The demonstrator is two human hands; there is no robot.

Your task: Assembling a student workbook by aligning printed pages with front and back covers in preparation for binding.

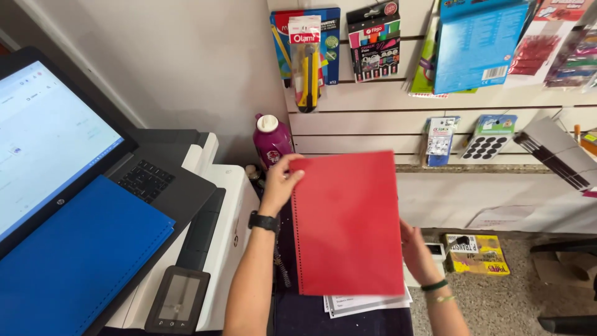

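While the left hand (281, 180) pinches the red cover (347, 223) at eleven o'clock and the right hand (415, 249) grips its edge at four o'clock, it hangs above white papers (364, 303); seemingly light, bendy, slick, best held by opposite edges.

Right hand (415, 252), lower centre-right: palm and most fingers hidden behind the punched red plastic cover sheet (347, 223); grip not readable. White printed paper sheets (364, 303), bottom centre: only lower edge protrudes below the red sheet, print too small to tell. Open black laptop (56, 149), left: screen cut by left edge, contents blurred. Flat blue plastic cover sheet (74, 261), lower left: cut by bottom and left edges. Magenta bottle with white cap (271, 140), centre: base hidden behind the left hand (281, 180).
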